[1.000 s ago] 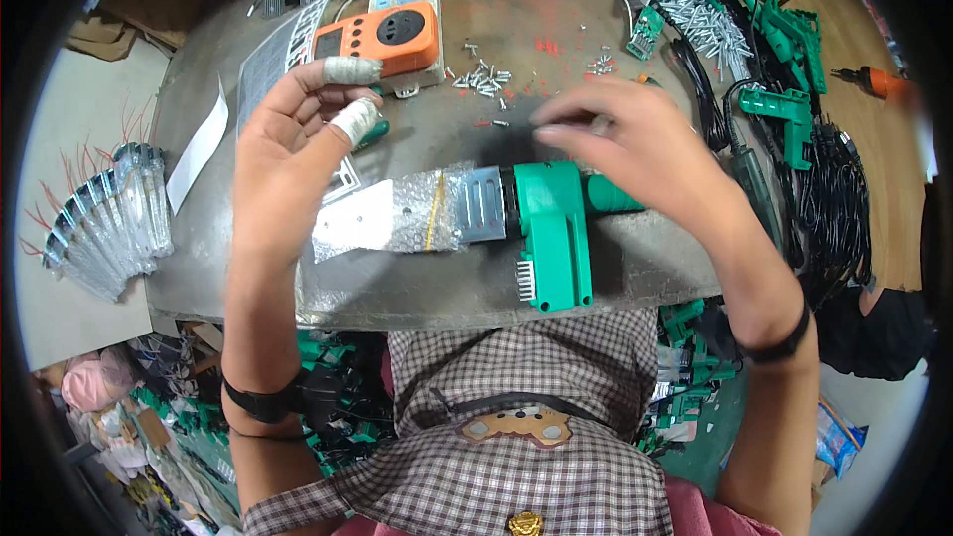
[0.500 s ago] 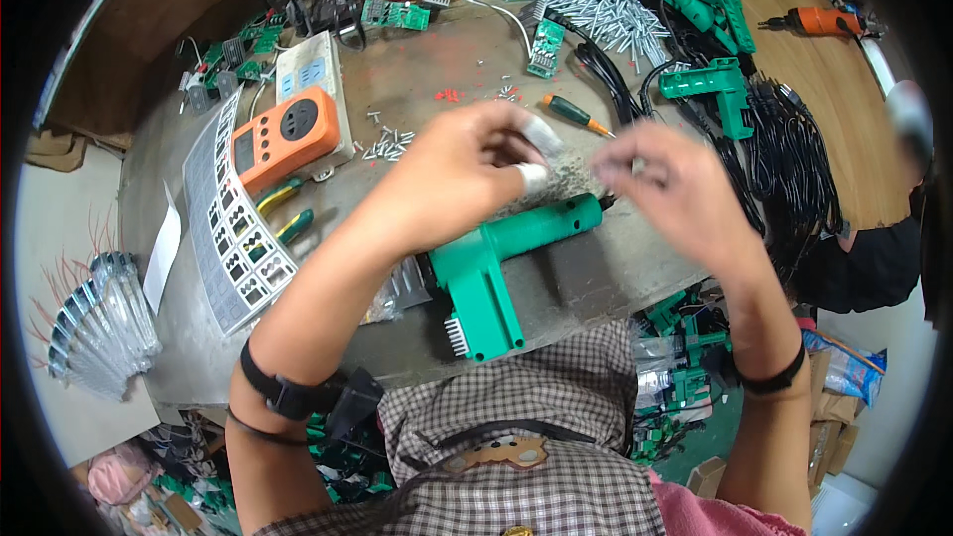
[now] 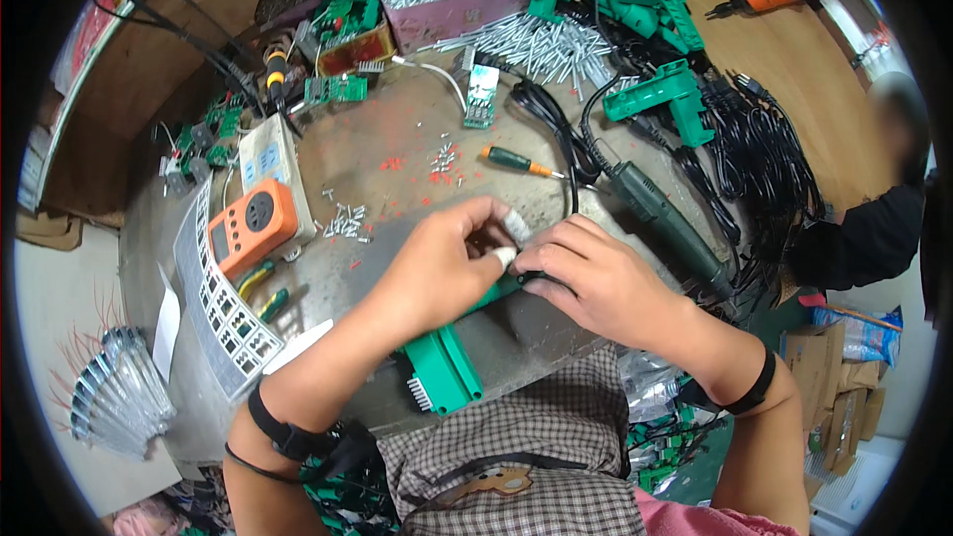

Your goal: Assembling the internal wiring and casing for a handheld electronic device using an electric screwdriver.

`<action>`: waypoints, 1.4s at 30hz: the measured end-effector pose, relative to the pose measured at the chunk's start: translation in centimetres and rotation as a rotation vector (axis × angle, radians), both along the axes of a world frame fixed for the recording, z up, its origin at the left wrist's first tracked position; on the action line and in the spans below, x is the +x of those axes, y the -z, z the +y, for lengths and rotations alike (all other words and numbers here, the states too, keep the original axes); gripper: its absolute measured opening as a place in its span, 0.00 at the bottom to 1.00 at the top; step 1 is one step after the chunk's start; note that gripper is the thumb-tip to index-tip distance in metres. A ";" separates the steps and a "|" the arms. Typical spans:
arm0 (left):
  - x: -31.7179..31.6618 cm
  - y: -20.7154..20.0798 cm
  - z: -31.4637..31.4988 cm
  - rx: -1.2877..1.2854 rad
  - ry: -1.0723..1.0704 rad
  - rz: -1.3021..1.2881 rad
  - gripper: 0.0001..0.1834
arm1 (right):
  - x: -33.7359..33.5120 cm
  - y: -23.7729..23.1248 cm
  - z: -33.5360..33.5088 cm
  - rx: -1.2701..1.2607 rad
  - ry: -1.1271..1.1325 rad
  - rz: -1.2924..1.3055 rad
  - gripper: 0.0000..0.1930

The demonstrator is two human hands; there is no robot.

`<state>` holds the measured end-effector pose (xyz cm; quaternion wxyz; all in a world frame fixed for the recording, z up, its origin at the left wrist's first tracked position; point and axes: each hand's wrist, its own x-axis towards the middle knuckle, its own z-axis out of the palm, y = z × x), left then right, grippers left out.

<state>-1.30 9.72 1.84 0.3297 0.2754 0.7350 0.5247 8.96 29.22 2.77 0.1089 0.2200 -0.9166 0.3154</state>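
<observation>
My left hand point(image 3: 449, 260) is bent over a green plastic tool housing point(image 3: 440, 369); white tape wraps its thumb and forefinger tips. Those fingers curl close together, and what they pinch, if anything, is hidden. Fingertip to fingertip with it, my right hand point(image 3: 601, 278) is closed around a small black piece point(image 3: 539, 279) at the right end of the housing. The housing lies near the table's front edge, its barrel mostly covered by both hands. A pale toothed strip point(image 3: 419, 394) sticks out of its lower end. Behind my right fingers runs a black cord point(image 3: 573, 179).
A dark electric screwdriver point(image 3: 665, 223) lies right of my hands. Beyond them are a small orange-handled screwdriver point(image 3: 518, 161), loose screws point(image 3: 347, 222), a circuit board point(image 3: 481, 97) and long screws point(image 3: 561, 50). An orange meter point(image 3: 256, 223) stands left. At right is a person's black sleeve point(image 3: 874, 253).
My hands have come together over the housing, the right one moving left and closing on a small black piece. The dark electric screwdriver now shows, and the view has shifted.
</observation>
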 end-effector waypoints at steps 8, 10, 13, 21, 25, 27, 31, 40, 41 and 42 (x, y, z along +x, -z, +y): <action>2.9 -1.2 -2.5 0.008 0.029 0.713 0.31 | -14.4 0.0 10.8 0.616 0.310 0.129 0.10; 2.9 -1.9 -3.9 -0.007 -0.006 0.729 0.35 | -17.2 1.0 11.6 0.818 0.290 0.120 0.10; 2.9 -2.7 -8.1 -0.068 -0.107 0.757 0.39 | -19.3 1.8 12.3 1.015 0.153 0.141 0.09; -0.5 -3.6 -8.3 0.048 -0.316 0.312 0.22 | -17.7 0.9 12.3 0.576 0.112 0.263 0.10; -2.1 -3.5 -4.8 -0.030 -0.207 0.515 0.19 | -12.0 -2.3 3.0 -0.186 0.169 0.012 0.09; -1.9 -3.3 -1.9 0.007 -0.219 0.528 0.20 | -9.3 -3.2 0.4 -0.465 0.111 -0.112 0.08; -5.0 -0.5 -0.5 -0.166 -0.174 0.789 0.20 | -9.4 1.0 0.6 -0.445 0.154 -0.084 0.10; -4.7 -2.0 -5.0 -0.478 0.273 0.683 0.14 | 3.4 -0.9 3.2 -0.872 0.471 -0.494 0.11; -4.4 -2.2 -4.7 -0.489 0.269 0.680 0.14 | 4.2 -0.3 1.8 -0.847 0.474 -0.557 0.09; -4.2 -2.7 -4.1 -0.547 0.346 0.789 0.12 | 5.2 0.3 1.0 -0.813 0.427 -0.508 0.08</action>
